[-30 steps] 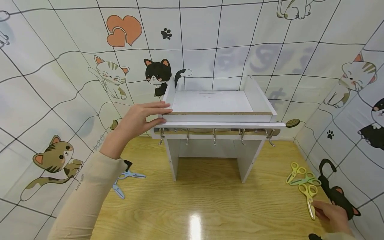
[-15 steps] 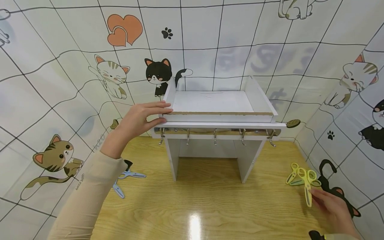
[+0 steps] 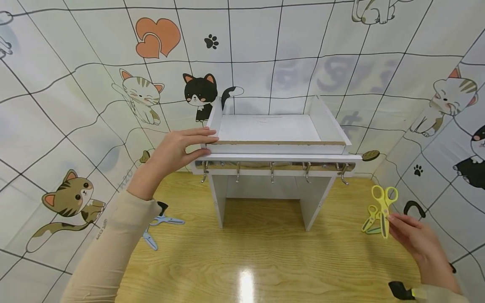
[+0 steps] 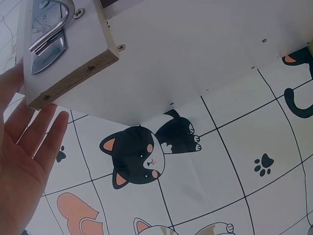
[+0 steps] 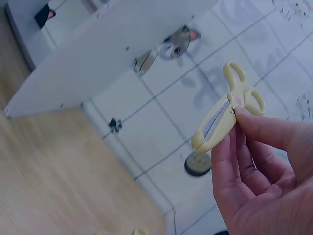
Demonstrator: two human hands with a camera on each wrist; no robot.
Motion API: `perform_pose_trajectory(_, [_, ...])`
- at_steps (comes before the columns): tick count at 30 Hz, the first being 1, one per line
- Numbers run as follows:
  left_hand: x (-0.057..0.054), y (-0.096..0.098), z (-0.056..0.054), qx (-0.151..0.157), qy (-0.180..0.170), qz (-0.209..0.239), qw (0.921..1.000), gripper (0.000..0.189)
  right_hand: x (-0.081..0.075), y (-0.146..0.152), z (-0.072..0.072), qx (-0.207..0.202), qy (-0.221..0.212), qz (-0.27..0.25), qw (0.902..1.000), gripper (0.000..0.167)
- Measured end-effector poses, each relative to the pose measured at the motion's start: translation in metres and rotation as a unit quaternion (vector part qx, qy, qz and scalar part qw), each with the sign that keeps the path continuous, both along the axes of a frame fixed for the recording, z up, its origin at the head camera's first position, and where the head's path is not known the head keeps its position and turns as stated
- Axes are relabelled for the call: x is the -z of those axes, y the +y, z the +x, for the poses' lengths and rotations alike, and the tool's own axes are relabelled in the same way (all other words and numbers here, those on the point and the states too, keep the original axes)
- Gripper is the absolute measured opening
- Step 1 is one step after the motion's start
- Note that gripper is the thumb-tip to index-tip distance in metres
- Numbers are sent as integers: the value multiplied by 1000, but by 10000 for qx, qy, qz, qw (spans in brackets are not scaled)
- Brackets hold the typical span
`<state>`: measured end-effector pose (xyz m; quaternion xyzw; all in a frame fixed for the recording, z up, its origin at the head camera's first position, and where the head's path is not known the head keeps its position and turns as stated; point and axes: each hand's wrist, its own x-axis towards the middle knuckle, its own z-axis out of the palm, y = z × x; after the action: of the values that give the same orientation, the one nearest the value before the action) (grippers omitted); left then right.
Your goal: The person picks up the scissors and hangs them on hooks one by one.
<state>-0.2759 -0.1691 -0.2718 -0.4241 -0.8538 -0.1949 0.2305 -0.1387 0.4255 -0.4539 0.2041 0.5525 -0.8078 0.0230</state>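
Note:
A white rack with an open tray on top and a row of metal hooks along its front stands on the table. My left hand rests on its left end, fingers lying fairly straight over the tray's front corner; the left wrist view shows the fingers at the end board. At the right, my right hand pinches a pair of yellow scissors by the blade part, held above the table with the handle loops up. The right wrist view shows the thumb on the scissors near the pivot.
Beneath the held pair, another yellow pair of scissors and a green pair lie on the table. Blue scissors lie at the left, partly behind the left sleeve. Cat-print sheeting encloses the back and sides.
My right hand has lifted the yellow scissors off the table and carried them up and away from me, tilting the handle loops upward. The left hand stays in place on the rack.

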Motion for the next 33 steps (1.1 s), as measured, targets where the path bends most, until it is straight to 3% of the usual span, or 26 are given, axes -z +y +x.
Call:
perform_pose_trajectory(7, [-1,2,0,12,-3,-9,10000,39,-27,-20,0,-132,786,-160,9967,26])
perform_pose_trajectory(16, [0,2,0,18,-23,-18,10000,40,-51,-46,2,-237,1693,-591,9835,28])
perform_pose_trajectory(20, [1,1,0,49,-45,15,10000,40,-54,-57,2,-302,2043,-464,9773,29])
perform_pose_trajectory(27, [0,0,1,13,-6,9,10000,40,-54,-71,2,-936,2692,-42,9585,36])
perform_pose_trajectory(33, [0,0,2,13,10,12,10000,40,-52,-79,1,-1184,2702,552,9539,35])
